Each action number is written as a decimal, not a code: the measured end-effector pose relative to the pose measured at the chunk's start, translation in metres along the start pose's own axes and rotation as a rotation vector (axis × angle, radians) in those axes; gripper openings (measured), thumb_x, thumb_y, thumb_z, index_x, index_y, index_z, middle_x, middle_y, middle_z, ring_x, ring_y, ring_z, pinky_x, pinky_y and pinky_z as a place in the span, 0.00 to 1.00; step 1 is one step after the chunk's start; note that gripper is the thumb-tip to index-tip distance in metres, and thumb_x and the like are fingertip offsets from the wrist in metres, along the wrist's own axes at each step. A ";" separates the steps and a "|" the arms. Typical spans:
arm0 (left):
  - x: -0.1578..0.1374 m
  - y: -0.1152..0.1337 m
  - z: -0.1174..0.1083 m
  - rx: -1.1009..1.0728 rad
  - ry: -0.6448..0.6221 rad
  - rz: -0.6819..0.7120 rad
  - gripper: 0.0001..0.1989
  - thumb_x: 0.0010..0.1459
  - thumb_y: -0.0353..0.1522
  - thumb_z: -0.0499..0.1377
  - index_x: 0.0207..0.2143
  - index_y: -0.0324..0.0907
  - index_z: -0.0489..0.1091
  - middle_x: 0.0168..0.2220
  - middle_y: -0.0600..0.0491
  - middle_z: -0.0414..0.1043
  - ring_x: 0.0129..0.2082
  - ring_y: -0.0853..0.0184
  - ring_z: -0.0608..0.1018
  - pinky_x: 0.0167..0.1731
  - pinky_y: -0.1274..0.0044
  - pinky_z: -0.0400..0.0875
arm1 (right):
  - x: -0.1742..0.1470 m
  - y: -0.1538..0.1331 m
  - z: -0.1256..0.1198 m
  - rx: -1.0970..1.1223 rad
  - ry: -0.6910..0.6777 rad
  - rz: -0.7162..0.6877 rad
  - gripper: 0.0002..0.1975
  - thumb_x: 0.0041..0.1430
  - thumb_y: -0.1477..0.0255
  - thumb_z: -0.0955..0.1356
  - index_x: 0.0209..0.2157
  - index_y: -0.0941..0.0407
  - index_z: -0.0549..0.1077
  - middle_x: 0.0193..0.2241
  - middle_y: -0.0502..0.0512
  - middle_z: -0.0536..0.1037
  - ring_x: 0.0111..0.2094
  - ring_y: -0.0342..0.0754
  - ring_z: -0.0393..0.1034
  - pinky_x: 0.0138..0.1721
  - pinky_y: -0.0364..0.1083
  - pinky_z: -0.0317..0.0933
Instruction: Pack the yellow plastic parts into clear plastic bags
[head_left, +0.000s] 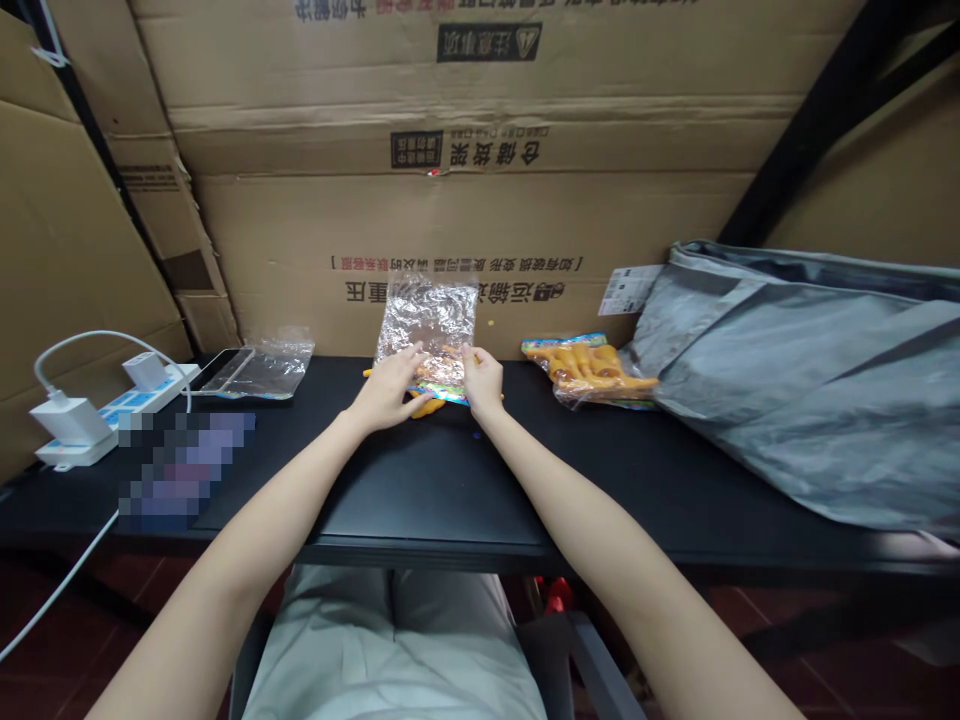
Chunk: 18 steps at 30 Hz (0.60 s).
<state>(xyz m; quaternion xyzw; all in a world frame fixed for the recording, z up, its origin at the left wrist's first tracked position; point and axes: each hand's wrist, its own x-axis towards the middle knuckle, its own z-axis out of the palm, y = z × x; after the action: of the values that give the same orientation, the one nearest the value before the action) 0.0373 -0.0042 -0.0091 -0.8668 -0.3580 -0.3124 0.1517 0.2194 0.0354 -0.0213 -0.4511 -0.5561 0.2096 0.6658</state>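
Observation:
A clear plastic bag (427,315) stands up before the cardboard at the middle of the table, shiny and crinkled, with a colourful printed strip along its lower edge. My left hand (386,390) grips its left side, the thumb stretched along the bottom and apart from the fingers. At the right edge, my right hand (484,380) pinches the plastic between thumb and fingers. Orange-yellow rubbery pieces (427,406) show beneath the bag and through its lower part; my hands partly hide them, and I cannot tell which lie inside.
Right of my hands lies a packed bag of orange-yellow toys (585,370), beside a large grey fabric bag (810,370). At left are empty plastic sleeves (277,365), a white power strip (112,420) with chargers and cable, and a blurred-out phone-like object (187,470). Cardboard (480,220) walls the back.

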 end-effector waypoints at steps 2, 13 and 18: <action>0.003 0.010 0.005 0.049 -0.062 0.061 0.25 0.61 0.34 0.47 0.60 0.37 0.53 0.63 0.40 0.53 0.63 0.60 0.56 0.58 0.67 0.55 | 0.000 -0.003 0.000 0.048 0.007 -0.006 0.25 0.54 0.50 0.61 0.27 0.59 0.72 0.24 0.53 0.73 0.26 0.45 0.65 0.29 0.43 0.58; 0.018 0.017 -0.009 0.313 -0.229 -0.085 0.29 0.58 0.20 0.40 0.62 0.34 0.54 0.64 0.45 0.50 0.63 0.61 0.57 0.60 0.64 0.53 | -0.001 -0.012 0.001 0.180 -0.030 0.061 0.23 0.53 0.49 0.62 0.31 0.57 0.70 0.16 0.46 0.67 0.13 0.40 0.56 0.15 0.41 0.50; 0.010 -0.012 -0.029 0.395 -0.223 -0.222 0.27 0.58 0.21 0.41 0.60 0.34 0.58 0.62 0.43 0.55 0.62 0.60 0.59 0.60 0.65 0.52 | -0.002 -0.005 0.002 0.214 -0.168 0.124 0.20 0.53 0.51 0.64 0.34 0.55 0.67 0.16 0.43 0.66 0.09 0.37 0.52 0.11 0.40 0.44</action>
<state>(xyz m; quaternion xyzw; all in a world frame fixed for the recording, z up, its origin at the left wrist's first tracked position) 0.0216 -0.0046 0.0199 -0.8047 -0.5196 -0.1536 0.2425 0.2162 0.0324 -0.0181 -0.3918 -0.5554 0.3454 0.6470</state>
